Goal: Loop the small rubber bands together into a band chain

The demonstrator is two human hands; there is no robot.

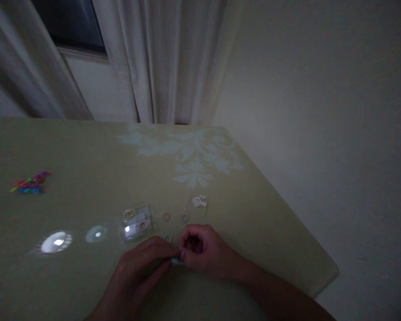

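My left hand point(140, 265) and my right hand point(207, 254) meet near the front of the table. Between their fingertips is a small pale blue piece point(177, 260), mostly covered, so its kind cannot be made out. Both hands are closed in a pinch on it. Just beyond the fingers lies a pale greenish ring point(168, 238). Farther back are a pinkish ring point(167, 217) and a greyish-purple ring point(185, 219). A clear plastic box point(123, 234) beyond my left hand contains yellow rings point(129, 214) and a reddish ring point(143, 225).
A clear sheet or bag with a white print point(199, 201) lies beyond my right hand. Several small colourful pieces point(30, 183) are piled at the far left. Light reflects off the table point(87, 156). Curtains point(167, 62) and a wall point(321, 111) stand behind and to the right.
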